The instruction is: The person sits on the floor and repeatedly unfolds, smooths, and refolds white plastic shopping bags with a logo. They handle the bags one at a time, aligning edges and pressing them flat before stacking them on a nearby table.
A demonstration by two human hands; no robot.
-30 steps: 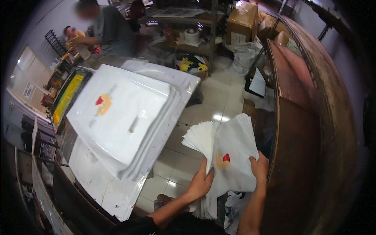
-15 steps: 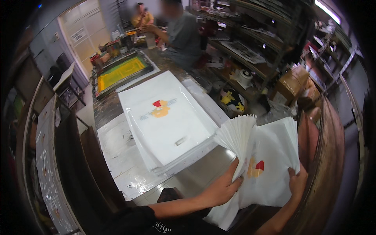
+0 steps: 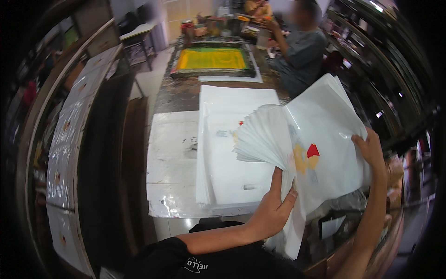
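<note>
Where the left hand [image 3: 274,204] closes: gripping the bunched middle of the printed plastic-bag bundle [image 3: 325,116], presumably to keep layers together
Right hand [image 3: 371,149]: gripping the right edge, seemingly to hold the face spread
Bundle place: held aloft, hiding part of the bag stack [image 3: 225,172] on the worktable [image 3: 179,98]
Long axis: near to far, leaning right; fanned edges point left
</note>
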